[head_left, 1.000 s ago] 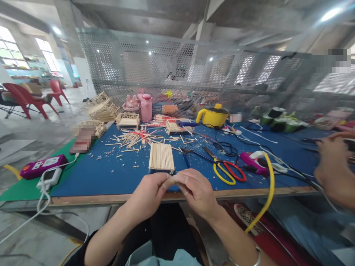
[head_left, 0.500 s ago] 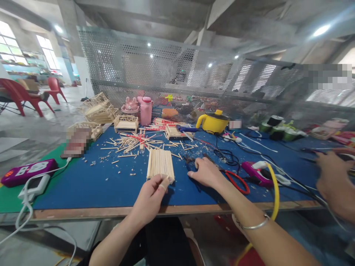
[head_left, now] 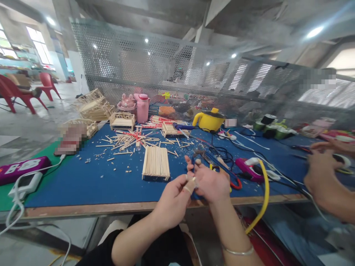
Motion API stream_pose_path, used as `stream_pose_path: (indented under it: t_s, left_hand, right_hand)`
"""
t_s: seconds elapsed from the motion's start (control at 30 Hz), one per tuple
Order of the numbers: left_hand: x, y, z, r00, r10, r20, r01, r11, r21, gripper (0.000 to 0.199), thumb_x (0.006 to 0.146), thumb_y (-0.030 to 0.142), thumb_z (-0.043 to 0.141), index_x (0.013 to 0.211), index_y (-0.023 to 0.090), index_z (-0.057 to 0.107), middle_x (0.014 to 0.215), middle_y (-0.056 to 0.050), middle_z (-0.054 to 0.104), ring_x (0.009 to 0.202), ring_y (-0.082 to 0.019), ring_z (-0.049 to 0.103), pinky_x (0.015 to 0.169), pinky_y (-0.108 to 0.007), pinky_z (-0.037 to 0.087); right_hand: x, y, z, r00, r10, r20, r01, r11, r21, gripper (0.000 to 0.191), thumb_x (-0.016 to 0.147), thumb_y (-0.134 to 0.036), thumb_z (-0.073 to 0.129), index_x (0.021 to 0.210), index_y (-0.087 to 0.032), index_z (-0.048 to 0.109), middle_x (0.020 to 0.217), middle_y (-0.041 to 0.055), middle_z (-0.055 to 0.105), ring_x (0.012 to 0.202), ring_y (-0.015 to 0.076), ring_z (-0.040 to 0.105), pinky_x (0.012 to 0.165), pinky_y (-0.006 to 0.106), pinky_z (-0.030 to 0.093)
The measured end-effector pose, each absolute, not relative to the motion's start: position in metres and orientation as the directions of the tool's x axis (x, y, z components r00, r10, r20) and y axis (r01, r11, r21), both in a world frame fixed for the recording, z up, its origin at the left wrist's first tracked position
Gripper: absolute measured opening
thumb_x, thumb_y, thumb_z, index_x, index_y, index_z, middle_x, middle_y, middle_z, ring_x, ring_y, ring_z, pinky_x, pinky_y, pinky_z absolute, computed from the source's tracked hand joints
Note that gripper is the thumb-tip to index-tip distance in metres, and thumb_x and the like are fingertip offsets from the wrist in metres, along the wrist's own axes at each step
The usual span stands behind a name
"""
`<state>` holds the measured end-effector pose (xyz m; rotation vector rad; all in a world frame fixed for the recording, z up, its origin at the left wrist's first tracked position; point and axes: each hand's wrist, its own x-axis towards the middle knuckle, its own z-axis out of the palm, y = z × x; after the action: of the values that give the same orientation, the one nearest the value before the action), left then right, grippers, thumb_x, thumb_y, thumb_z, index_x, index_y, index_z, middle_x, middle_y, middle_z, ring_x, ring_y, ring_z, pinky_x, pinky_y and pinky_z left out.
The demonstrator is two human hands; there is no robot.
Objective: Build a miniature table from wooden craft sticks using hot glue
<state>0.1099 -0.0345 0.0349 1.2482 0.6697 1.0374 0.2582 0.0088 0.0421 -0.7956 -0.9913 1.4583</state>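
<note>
My left hand [head_left: 176, 197] is closed in a pinch near the table's front edge, on a small pale piece too small to name. Against its fingertips lies my right hand [head_left: 209, 181], palm turned up, the fingers partly curled around dark blue tool handles. To their left, a small platform of pale wooden sticks [head_left: 156, 162] stands on the blue mat [head_left: 83, 184], touched by neither hand. Cutting pliers [head_left: 201, 152] show their metal jaws just beyond my right hand. A loop of red handle [head_left: 236, 184] sits to the right of that hand.
Loose sticks [head_left: 129, 142] and chips lie behind the platform. Small wooden frames [head_left: 122, 121], a pink bottle [head_left: 142, 107] and a yellow pot [head_left: 209, 120] stand farther back. A purple power strip [head_left: 249, 170] with cables is at right, near another person's hands [head_left: 323, 166].
My left hand has left the stick platform and moved right. My right hand has turned palm up and come nearer to it, with tool handles now at its fingers.
</note>
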Motion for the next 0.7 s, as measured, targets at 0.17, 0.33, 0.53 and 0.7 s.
stream_pose_path:
  t_s: [0.17,0.33,0.53,0.7]
  left_hand:
    - [0.107,-0.033,0.032,0.309,0.947,0.084,-0.311,0.017,0.95,0.036,0.088,0.05,0.044,0.075,0.017,0.049,0.069,0.003,0.049,0.052,-0.007,0.029,0.049,-0.021,0.023]
    - [0.113,-0.045,0.04,0.371,0.906,0.206,-0.251,-0.115,0.961,0.032,0.084,0.045,0.054,0.073,0.02,0.039,0.077,0.002,0.047,0.066,-0.009,0.038,0.06,-0.021,0.034]
    - [0.109,-0.057,0.042,0.422,0.859,0.291,-0.168,-0.241,0.956,0.014,0.086,0.025,0.051,0.078,0.02,0.04,0.081,0.001,0.046,0.074,-0.011,0.041,0.071,-0.023,0.038]
    - [0.107,-0.058,0.042,0.489,0.844,0.22,-0.231,-0.117,0.966,0.018,0.083,0.023,0.053,0.078,0.021,0.036,0.074,0.005,0.035,0.064,-0.009,0.033,0.058,-0.021,0.034]
  right_hand:
    - [0.247,-0.005,0.04,-0.123,0.983,0.14,-0.446,0.071,-0.892,0.058,0.076,-0.068,0.024,0.084,-0.022,0.058,0.109,0.0148,0.065,0.083,0.0262,0.059,0.073,0.049,0.048]
    - [0.227,-0.021,0.045,0.025,0.961,0.277,-0.365,0.267,-0.892,0.041,0.075,-0.047,0.039,0.102,-0.023,0.059,0.116,0.0132,0.062,0.092,0.0274,0.061,0.081,0.051,0.05]
    - [0.218,-0.037,0.043,-0.067,0.982,0.178,-0.379,0.14,-0.915,0.051,0.071,-0.032,0.06,0.121,-0.028,0.052,0.125,0.0091,0.06,0.101,0.0247,0.062,0.085,0.044,0.052]
    - [0.224,-0.045,0.045,-0.274,0.955,-0.117,-0.316,-0.204,-0.926,0.034,0.081,-0.046,0.057,0.101,-0.02,0.065,0.099,0.0105,0.07,0.087,0.0248,0.068,0.076,0.04,0.056]
